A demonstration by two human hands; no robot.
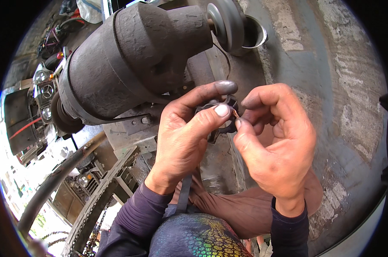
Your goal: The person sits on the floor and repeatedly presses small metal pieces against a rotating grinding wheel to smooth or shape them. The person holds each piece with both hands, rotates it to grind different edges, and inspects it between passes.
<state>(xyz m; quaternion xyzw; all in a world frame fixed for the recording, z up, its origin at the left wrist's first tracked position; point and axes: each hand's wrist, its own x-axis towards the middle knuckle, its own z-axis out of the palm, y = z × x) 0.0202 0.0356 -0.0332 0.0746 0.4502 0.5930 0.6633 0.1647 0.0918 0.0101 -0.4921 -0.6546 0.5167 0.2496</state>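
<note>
My left hand (183, 135) is closed around a small, dark, ring-shaped part (230, 127) with a lobed edge. Its thumb presses on the part's upper face, and the forefinger stretches past it. At the part's right side shows a short copper-coloured strand (235, 114), apparently wire. My right hand (281, 137) is curled, with thumb and finger tips closed right by that strand in what looks like a pinch on its end. Both hands' fingertips are blackened. Much of the part's underside is hidden by my left hand.
A large dark bench grinder (138, 55) stands beyond my left hand, with a grey wheel (228, 25) at its right and another wheel (63, 113) at its left. A metal bar (61, 175) and a chain-hung frame (95, 201) are at the left. Vehicles stand beyond.
</note>
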